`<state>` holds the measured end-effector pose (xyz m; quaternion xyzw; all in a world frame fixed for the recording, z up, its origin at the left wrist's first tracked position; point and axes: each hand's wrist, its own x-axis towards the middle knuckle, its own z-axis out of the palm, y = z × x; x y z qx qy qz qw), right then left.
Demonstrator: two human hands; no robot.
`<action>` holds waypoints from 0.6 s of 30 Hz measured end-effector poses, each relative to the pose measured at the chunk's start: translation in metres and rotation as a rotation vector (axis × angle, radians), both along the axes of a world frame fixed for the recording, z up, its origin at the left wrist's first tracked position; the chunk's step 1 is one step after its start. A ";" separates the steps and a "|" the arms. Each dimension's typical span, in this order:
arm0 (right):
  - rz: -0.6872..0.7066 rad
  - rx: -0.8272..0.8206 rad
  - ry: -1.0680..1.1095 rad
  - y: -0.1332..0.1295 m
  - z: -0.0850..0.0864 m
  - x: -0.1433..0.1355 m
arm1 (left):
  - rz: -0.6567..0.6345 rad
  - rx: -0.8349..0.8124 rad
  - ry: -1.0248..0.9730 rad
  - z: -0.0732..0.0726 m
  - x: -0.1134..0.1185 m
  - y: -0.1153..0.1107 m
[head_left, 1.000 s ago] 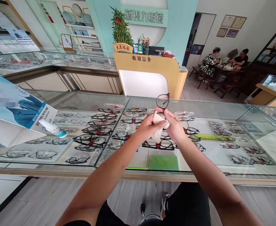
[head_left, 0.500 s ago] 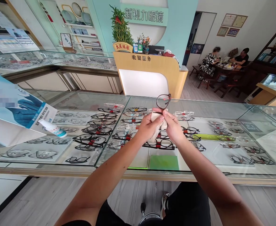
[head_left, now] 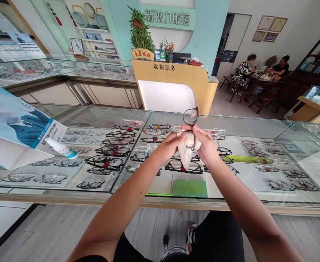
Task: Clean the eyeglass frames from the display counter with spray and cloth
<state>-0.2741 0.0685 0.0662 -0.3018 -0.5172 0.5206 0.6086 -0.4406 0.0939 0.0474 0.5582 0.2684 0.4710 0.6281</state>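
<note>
A dark-rimmed pair of eyeglasses (head_left: 185, 117) is held upright above the glass counter, one lens raised and carrying a small red-and-white sticker. The other lens lies against a cream cloth (head_left: 186, 157) that hangs down between my hands. My left hand (head_left: 171, 144) is closed on the cloth, its thumb pressing near the lower lens. Fingers of my right hand (head_left: 205, 142) pinch the eyeglasses near the bridge, with part of the cloth beside them. Some fingers of both hands are hidden behind the cloth.
Below my hands is a glass display counter (head_left: 160, 199) with rows of eyeglasses inside. On its left stand a white-and-blue bottle (head_left: 63, 149) and a printed cardboard stand (head_left: 15, 123). A wooden reception desk (head_left: 173, 74) is ahead. Two people sit at a table (head_left: 266, 77) back right.
My hands have spread slightly apart and the eyeglasses have turned, so the lower lens shows over the cloth. More cloth hangs in view, and my left thumb has shifted left.
</note>
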 end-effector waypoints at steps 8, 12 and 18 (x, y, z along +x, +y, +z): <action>0.022 -0.079 0.043 -0.002 0.006 0.003 | -0.151 0.111 0.081 0.016 -0.009 -0.007; 0.015 -0.052 0.071 -0.003 0.004 -0.002 | -0.109 0.125 0.071 0.014 -0.004 -0.007; -0.023 -0.021 0.034 -0.004 -0.003 -0.010 | 0.006 0.091 0.010 0.008 0.008 -0.011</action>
